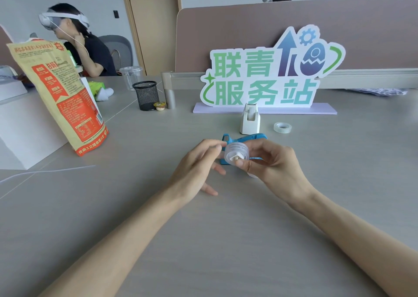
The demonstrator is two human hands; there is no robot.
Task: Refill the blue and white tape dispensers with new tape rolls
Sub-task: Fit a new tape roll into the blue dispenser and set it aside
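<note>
The right hand (pixel 276 163) grips a clear tape roll (pixel 236 153) and the left hand (pixel 196 167) pinches its left edge. Next, probably, the roll must be aligned into the blue tape dispenser (pixel 246 137) just behind.

clear tape roll (pixel 236 153) held before blue dispenser (pixel 251 137), white dispenser (pixel 250 120) upright behind.

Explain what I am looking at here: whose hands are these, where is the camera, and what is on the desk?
No machine here: a person works with bare hands, and the one camera sits on their head, looking forward and down. The right hand holds a clear tape roll; the left hand pinches its edge. Just behind them a blue dispenser lies on the grey table. Farther back a white dispenser stands upright, with a second roll lying beside it. A sign stands behind.
</note>
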